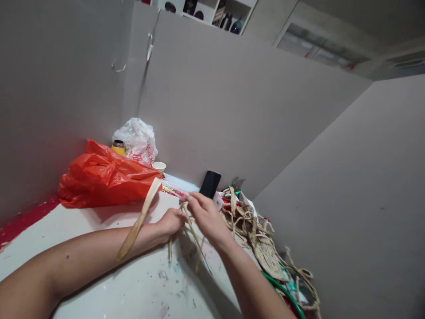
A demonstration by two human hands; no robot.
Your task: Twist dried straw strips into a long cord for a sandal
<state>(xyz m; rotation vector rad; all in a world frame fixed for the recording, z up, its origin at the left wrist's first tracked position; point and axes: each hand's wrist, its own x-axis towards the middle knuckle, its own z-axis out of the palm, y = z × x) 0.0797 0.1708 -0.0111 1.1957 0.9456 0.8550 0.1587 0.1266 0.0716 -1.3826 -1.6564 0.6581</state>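
Note:
My left hand (172, 221) is closed round thin straw strands (197, 239), whose loose ends hang below it toward the table. Just to its right, my right hand (204, 217) pinches the upper part of the same strands, fingertips close to my left thumb. A wider flat, pale yellow plant strip (141, 221) crosses in front of my left forearm and rises past the wrist. Exactly how the strands cross between the fingers is hidden.
On the paint-marked white table (142, 288) lie a red plastic bag (106, 177) and a white bag (137, 137), with a small cup (159, 166) nearby. A phone (210, 184) leans against the grey partition (239, 106). Braided straw rope (265, 252) is heaped at right.

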